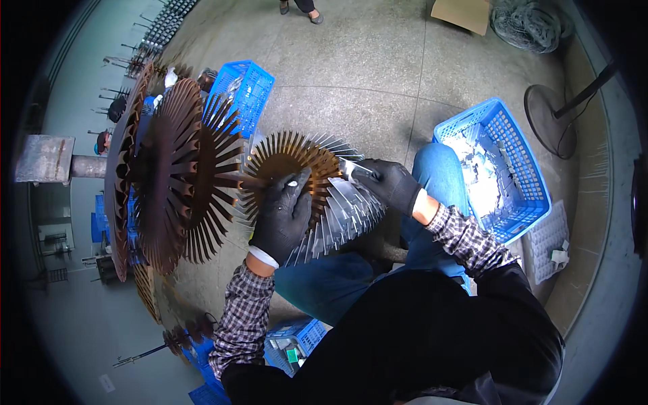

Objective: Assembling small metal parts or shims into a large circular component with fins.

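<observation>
My right hand, in a black glove, pinches a shiny flat metal piece at the right rim of a brown slotted disc. Thin, clear or silvery blades fan out along the disc's right and lower side. Against the face of this disc, my gloved left hand is closed, with its fingers curled near the middle; a small pale spot shows at a fingertip. Larger rust-brown slotted discs stand in a row to the left on the same line, with bare slots around their rims.
By my right knee stands a blue basket of shiny flat pieces. Other blue baskets are ahead and below my left arm. A stand with a round base, coiled wire and a cardboard box are at right. Another person's feet show far ahead.
</observation>
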A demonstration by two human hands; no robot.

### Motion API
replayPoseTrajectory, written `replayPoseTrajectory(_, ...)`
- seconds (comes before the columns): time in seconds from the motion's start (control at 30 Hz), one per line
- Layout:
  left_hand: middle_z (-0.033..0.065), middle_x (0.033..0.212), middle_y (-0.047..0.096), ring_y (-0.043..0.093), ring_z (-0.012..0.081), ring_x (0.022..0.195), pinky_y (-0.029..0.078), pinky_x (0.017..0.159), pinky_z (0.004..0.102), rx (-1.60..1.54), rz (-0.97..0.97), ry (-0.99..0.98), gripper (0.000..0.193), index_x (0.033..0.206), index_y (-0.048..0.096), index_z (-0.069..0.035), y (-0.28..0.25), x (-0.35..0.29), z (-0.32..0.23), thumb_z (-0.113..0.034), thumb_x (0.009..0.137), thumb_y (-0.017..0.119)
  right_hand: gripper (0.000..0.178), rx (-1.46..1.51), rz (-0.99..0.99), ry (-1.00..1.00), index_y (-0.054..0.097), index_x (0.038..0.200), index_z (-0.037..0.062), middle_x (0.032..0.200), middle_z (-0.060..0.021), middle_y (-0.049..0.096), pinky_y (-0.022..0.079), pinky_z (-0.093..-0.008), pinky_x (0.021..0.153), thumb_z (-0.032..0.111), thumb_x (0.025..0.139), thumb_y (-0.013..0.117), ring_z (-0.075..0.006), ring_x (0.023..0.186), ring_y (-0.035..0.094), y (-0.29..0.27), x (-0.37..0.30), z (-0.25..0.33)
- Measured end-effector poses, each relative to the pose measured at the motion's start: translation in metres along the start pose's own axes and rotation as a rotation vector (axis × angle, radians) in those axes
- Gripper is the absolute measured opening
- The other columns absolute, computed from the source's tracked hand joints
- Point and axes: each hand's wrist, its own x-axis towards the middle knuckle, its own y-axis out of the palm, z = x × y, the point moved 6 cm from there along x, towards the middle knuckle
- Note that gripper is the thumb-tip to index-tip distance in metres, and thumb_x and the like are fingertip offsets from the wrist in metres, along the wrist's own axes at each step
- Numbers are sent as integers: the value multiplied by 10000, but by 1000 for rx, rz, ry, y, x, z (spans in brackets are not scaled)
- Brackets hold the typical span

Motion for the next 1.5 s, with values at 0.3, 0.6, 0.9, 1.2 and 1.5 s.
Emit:
replayPoseTrajectory(0.3, 157, 1303, 661, 680, 321, 1071, 542, 956, 392, 4, -20, 62, 535, 1457, 625, -68, -2, 1, -5, 21, 930, 636, 366, -77, 88, -45, 723, 1276, 29, 1081, -189, 772, 567, -380, 744, 267, 1001, 686, -310, 818, 726, -3, 5, 18)
replayPoseTrajectory(0.6, 164, 1258, 655, 676, 336, 994, 555, 900, 413, 227, 22, 62, 589, 1456, 641, -106, 7, 3, -8, 22, 881, 633, 380, -162, 67, -206, 698, 1332, 63, 1003, -191, 769, 559, -421, 727, 238, 999, 642, -368, 797, 715, -3, 4, 36)
replayPoseTrajectory(0.9, 169, 1194, 647, 668, 359, 931, 566, 807, 454, 495, 134, 19, 509, 1359, 687, -111, 18, 16, -11, -32, 860, 626, 402, -244, -20, -410, 671, 1370, 73, 1019, -191, 759, 554, -433, 715, 196, 988, 641, -373, 789, 710, -4, -2, 53)
replayPoseTrajectory(1.2, 167, 1163, 635, 654, 362, 874, 565, 783, 471, 430, 104, 18, 500, 1337, 690, -101, 19, 19, -9, -19, 847, 630, 452, -340, 35, -439, 632, 1421, 80, 1029, -190, 753, 553, -434, 714, 207, 987, 635, -375, 790, 706, -1, 0, 53)
replayPoseTrajectory(1.5, 175, 1153, 639, 658, 365, 911, 565, 820, 451, 376, 36, 72, 480, 1335, 688, -79, 19, 10, -9, -14, 864, 620, 511, -460, 190, -469, 570, 1488, 75, 1226, -192, 727, 572, -421, 789, 208, 999, 634, -367, 919, 719, 4, 5, 56)
